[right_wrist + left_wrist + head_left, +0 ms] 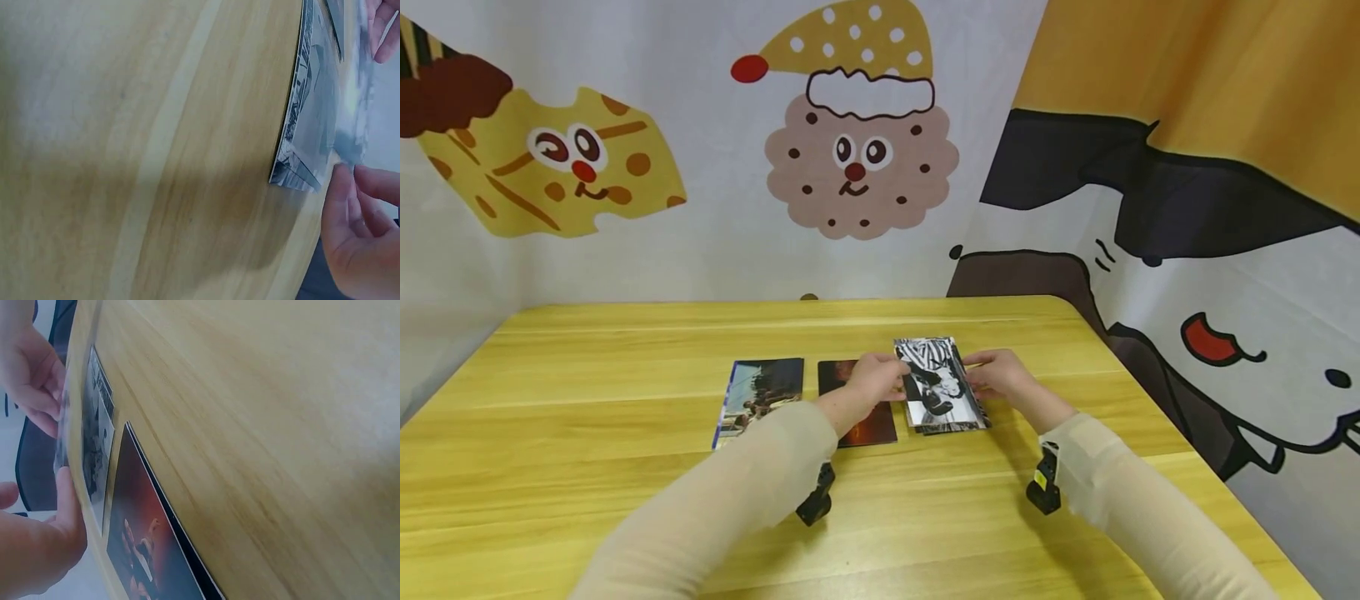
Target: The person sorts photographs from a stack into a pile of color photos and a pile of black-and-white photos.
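A black-and-white photo print (936, 379) is held up between both hands, slightly above the table. My left hand (874, 379) holds its left edge, and my right hand (1003, 377) pinches the right edge between thumb and fingers, as the right wrist view shows. Under the raised print lies a small stack of black-and-white prints (97, 440), mostly covered in the head view. Left of that sits a dark red photo stack (874, 427), partly hidden by my left hand and forearm. Farther left is a colour photo (760, 392) with a blue edge.
The wooden table (587, 400) extends on both sides of the prints. Behind it hangs a curtain (700, 258) with cartoon figures. A small black wrist camera (817, 496) hangs under the left sleeve, and another camera (1044, 483) under the right.
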`<act>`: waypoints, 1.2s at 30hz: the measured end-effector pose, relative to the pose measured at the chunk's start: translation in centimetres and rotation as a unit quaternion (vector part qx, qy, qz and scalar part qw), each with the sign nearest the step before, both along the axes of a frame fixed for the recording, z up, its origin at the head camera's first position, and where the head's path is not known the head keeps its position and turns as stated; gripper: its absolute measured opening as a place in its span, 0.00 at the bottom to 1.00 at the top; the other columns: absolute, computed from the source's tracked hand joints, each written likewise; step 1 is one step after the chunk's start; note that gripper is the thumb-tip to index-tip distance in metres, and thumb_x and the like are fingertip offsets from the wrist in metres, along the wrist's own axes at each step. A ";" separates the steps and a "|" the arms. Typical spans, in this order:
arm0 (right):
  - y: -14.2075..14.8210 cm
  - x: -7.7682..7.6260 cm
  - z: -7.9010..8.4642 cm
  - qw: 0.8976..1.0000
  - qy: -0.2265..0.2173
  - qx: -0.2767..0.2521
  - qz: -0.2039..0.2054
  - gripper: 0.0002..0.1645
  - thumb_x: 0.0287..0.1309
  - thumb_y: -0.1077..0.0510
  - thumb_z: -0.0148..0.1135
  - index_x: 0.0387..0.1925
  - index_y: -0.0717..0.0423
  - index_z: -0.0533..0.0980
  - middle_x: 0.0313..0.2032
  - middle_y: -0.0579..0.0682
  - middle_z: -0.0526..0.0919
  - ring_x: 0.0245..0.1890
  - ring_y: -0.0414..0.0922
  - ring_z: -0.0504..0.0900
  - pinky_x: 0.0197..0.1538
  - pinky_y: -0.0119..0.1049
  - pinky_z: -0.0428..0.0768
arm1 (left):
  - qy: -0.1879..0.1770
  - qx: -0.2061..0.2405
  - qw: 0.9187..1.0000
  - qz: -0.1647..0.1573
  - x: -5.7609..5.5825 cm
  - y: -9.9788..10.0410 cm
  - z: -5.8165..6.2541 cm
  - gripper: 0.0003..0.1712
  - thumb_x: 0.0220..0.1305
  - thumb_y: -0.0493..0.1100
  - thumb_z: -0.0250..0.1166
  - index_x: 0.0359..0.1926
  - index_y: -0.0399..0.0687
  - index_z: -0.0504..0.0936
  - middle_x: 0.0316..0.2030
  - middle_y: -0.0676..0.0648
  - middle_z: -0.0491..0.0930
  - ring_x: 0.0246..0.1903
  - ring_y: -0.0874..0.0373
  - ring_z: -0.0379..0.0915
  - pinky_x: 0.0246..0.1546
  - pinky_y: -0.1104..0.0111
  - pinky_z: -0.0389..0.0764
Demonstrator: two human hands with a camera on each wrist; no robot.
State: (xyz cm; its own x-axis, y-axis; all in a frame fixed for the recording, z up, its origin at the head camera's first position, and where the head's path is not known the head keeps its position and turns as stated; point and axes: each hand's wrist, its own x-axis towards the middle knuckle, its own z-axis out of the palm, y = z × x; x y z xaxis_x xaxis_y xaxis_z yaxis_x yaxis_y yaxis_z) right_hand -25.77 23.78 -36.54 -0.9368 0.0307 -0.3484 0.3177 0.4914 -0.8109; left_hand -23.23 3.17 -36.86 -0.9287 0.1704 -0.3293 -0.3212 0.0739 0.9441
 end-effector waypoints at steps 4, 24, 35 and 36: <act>0.1 0.1 0.1 1.000 0.008 0.006 -0.019 0.26 0.56 0.70 0.55 0.58 0.71 0.68 0.26 0.50 0.79 0.25 0.39 0.76 0.36 0.37 0.85 | 0.016 -0.013 1.000 -0.014 0.1 -0.4 0.1 0.27 0.65 0.39 0.53 0.63 0.32 0.66 0.62 0.35 0.67 0.58 0.41 0.69 0.50 0.60 0.82; -5.0 -0.3 0.6 1.000 -0.011 0.005 0.019 0.24 0.59 0.63 0.57 0.58 0.66 0.71 0.33 0.53 0.80 0.24 0.38 0.77 0.34 0.36 0.85 | 0.033 -0.064 0.997 0.027 0.4 -7.7 0.7 0.30 0.70 0.49 0.49 0.66 0.35 0.62 0.59 0.33 0.70 0.56 0.41 0.71 0.52 0.58 0.80; -8.0 0.3 0.1 0.996 -0.029 -0.034 0.077 0.24 0.61 0.61 0.56 0.58 0.66 0.69 0.51 0.64 0.78 0.37 0.47 0.83 0.40 0.38 0.86 | 0.011 -0.113 0.992 0.049 0.9 -10.0 -0.2 0.35 0.69 0.55 0.48 0.66 0.33 0.60 0.54 0.33 0.73 0.49 0.44 0.74 0.45 0.62 0.83; -8.2 0.4 0.0 0.995 -0.034 -0.038 0.083 0.24 0.62 0.61 0.55 0.59 0.66 0.69 0.51 0.64 0.78 0.39 0.48 0.83 0.41 0.39 0.86 | 0.010 -0.117 0.992 0.050 0.9 -10.1 -0.2 0.34 0.69 0.55 0.48 0.65 0.32 0.62 0.50 0.34 0.74 0.45 0.46 0.75 0.44 0.62 0.84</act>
